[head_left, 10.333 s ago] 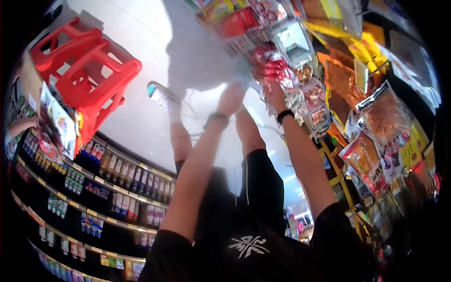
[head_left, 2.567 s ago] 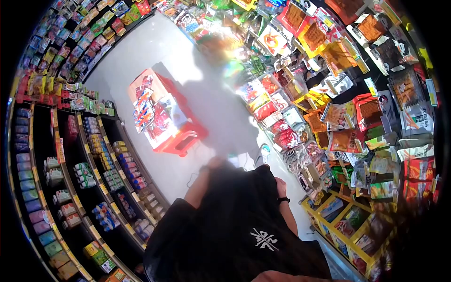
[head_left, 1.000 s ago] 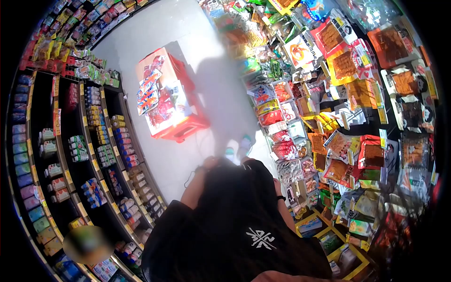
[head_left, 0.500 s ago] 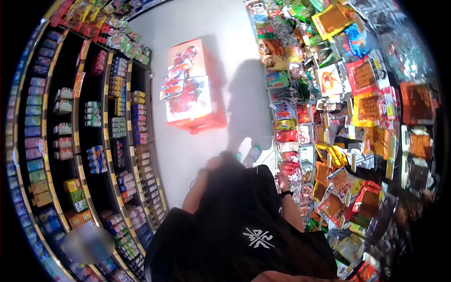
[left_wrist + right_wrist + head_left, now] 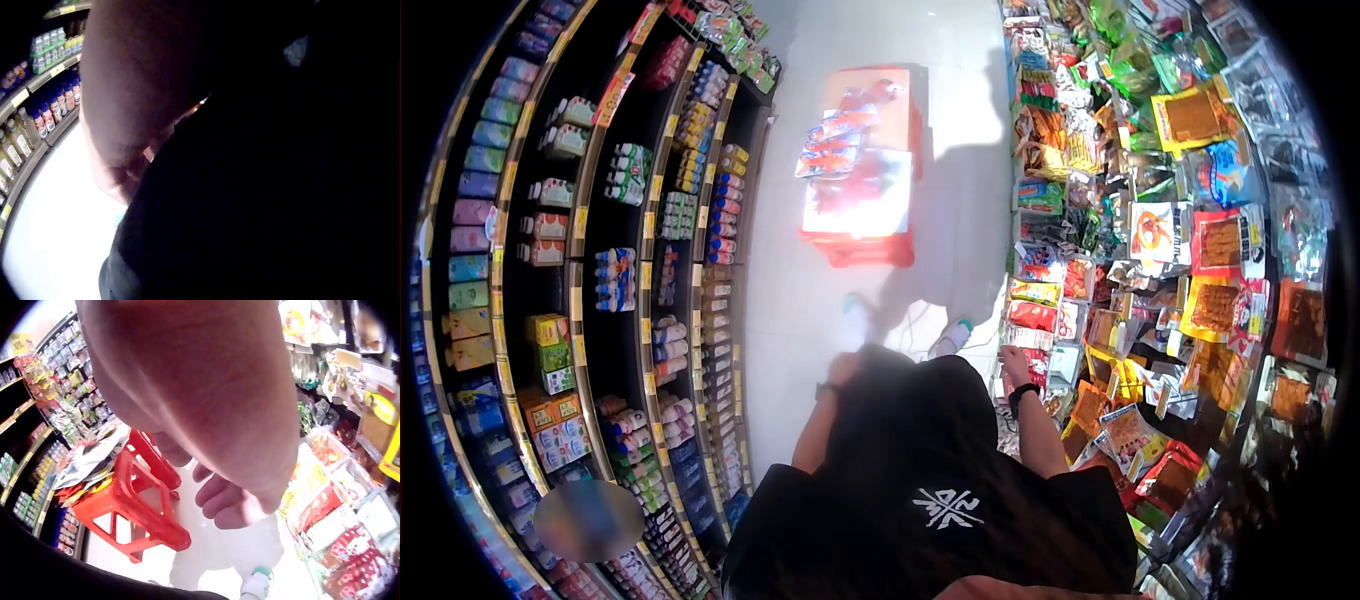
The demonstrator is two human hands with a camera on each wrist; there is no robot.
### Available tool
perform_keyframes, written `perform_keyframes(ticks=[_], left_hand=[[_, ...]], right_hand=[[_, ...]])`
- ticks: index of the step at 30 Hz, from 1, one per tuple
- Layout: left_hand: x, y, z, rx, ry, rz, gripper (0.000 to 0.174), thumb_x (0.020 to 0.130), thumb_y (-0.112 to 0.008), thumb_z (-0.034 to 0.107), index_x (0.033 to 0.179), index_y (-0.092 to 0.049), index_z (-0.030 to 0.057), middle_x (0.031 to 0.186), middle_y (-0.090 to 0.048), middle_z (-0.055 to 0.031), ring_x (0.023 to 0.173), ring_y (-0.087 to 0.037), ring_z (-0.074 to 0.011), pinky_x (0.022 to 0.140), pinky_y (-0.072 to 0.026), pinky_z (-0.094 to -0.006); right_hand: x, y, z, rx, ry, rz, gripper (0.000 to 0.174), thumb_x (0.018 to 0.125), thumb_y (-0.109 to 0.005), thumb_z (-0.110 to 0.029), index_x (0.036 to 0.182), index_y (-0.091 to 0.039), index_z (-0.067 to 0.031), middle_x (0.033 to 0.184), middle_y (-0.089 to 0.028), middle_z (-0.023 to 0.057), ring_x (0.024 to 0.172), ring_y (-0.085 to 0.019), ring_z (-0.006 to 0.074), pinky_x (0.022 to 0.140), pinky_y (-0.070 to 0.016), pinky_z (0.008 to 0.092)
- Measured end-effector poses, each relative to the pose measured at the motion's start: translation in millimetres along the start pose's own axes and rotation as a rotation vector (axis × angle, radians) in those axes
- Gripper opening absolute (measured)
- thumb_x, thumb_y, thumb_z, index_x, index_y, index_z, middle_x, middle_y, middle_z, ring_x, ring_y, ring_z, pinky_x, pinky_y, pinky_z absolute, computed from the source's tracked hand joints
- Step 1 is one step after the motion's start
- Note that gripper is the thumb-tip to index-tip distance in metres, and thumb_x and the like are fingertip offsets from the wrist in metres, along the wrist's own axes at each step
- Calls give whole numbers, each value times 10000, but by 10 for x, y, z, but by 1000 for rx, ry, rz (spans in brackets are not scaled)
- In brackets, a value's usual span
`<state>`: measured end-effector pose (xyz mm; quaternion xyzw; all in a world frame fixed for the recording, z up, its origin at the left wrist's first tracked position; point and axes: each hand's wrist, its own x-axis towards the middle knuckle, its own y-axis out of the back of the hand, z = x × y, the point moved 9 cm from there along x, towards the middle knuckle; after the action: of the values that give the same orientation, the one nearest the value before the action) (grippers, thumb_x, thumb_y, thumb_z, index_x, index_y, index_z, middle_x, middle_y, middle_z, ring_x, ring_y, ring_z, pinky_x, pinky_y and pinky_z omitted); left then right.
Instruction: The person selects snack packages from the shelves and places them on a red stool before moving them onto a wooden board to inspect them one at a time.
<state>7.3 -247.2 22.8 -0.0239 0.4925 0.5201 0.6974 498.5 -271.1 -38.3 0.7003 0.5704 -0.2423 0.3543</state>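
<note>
My right hand (image 5: 1013,362) hangs low beside the body near the snack display. In the right wrist view its fingers (image 5: 215,497) curl loosely with nothing between them. Beyond that hand, in the same view, stand red plastic stools (image 5: 134,506) with flat packets (image 5: 94,459) piled on top. My left hand (image 5: 845,368) is in front of the dark shirt, blurred and partly covered in the head view. The left wrist view has this hand (image 5: 115,178) low over the bright floor, most of its fingers hidden behind dark cloth.
Shelves of bottles and cartons (image 5: 615,275) line the left side. Bagged snacks and bins (image 5: 1040,290) run along the right. Between them is a pale tiled floor (image 5: 800,330), with the packet-laden stools (image 5: 860,250) ahead. A shoe (image 5: 952,338) shows near the right display.
Over the last second the view has turned, so the stools and shelves shift rightward. Ten seconds ago both hands were at the snack bins; now both hang low by the body.
</note>
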Motion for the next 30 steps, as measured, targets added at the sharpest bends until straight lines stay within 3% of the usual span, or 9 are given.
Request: perform_keyframes(ticks=[6, 10, 11, 13, 15, 22, 27, 28, 30], left_hand=[[611, 377, -815, -178, -185, 2, 445, 907, -565, 402, 1147, -571, 27, 985, -662, -102, 846, -627, -177, 698, -498, -294], [908, 780, -1078, -241, -125, 44, 412, 913, -556, 395, 1132, -567, 46, 980, -660, -88, 811, -609, -147, 641, -481, -270], [974, 877, -1132, -227, -121, 65, 398, 913, -556, 392, 1119, -573, 52, 966, -663, -82, 792, -602, -135, 626, -476, -263], [1066, 933, -1385, -231, -144, 101, 388, 908, -562, 393, 1106, -582, 60, 923, -664, -66, 743, -586, -117, 587, -464, -255], [1184, 892, -1771, -278, -143, 126, 380, 899, -573, 396, 1091, -592, 68, 872, -662, -46, 685, -567, -99, 534, -448, -246], [1230, 815, -1850, -409, -156, 157, 388, 886, -595, 404, 1083, -584, 71, 870, -650, -42, 670, -571, -94, 491, -416, -218], [936, 697, -1559, -775, 203, 151, 407, 896, -583, 412, 1109, -565, 65, 919, -666, -69, 727, -592, -124, 557, -466, -260], [1132, 513, -1761, -572, 10, 258, 424, 896, -577, 425, 1115, -561, 61, 937, -670, -73, 754, -599, -139, 579, -480, -278], [1189, 320, -1701, -468, 38, 272, 427, 895, -572, 417, 1122, -565, 56, 950, -671, -79, 761, -597, -140, 573, -476, -273]], right_hand=[[-52, -994, -284, -56, -38, -79, 289, 888, -552, -242, 1098, -602, -50, 872, -644, 43, 717, -581, 115, 584, -449, 249], [-176, -1624, -750, -463, 135, 26, 314, 887, -573, -259, 1022, -665, 9, 922, -691, 113, 881, -639, 203, 807, -489, 293], [-161, -1699, -884, -403, 186, 61, 312, 891, -570, -254, 1028, -663, 10, 931, -691, 117, 890, -637, 200, 808, -487, 293], [-219, -1736, -1318, -293, 283, 126, 307, 900, -565, -244, 1040, -659, 13, 947, -690, 124, 907, -634, 196, 809, -484, 294], [-290, -1823, -1570, -268, 215, 82, 292, 908, -562, -224, 1039, -659, 19, 952, -683, 123, 890, -625, 177, 795, -483, 288], [198, -1920, -1758, -464, 267, 30, 277, 899, -589, -224, 1052, -662, -5, 909, -689, 102, 838, -638, 169, 756, -499, 288], [762, -1773, -2095, -415, 279, -43, 364, 912, -551, -315, 1028, -647, 17, 929, -681, 150, 884, -643, 225, 807, -488, 331], [889, -1756, -2246, -400, 282, -57, 280, 900, -576, -232, 1035, -671, -6, 919, -695, 114, 826, -655, 197, 749, -505, 304], [1153, -1731, -2594, -587, 363, -99, 280, 897, -574, -236, 1022, -677, -8, 915, -697, 125, 833, -660, 206, 760, -506, 311]])
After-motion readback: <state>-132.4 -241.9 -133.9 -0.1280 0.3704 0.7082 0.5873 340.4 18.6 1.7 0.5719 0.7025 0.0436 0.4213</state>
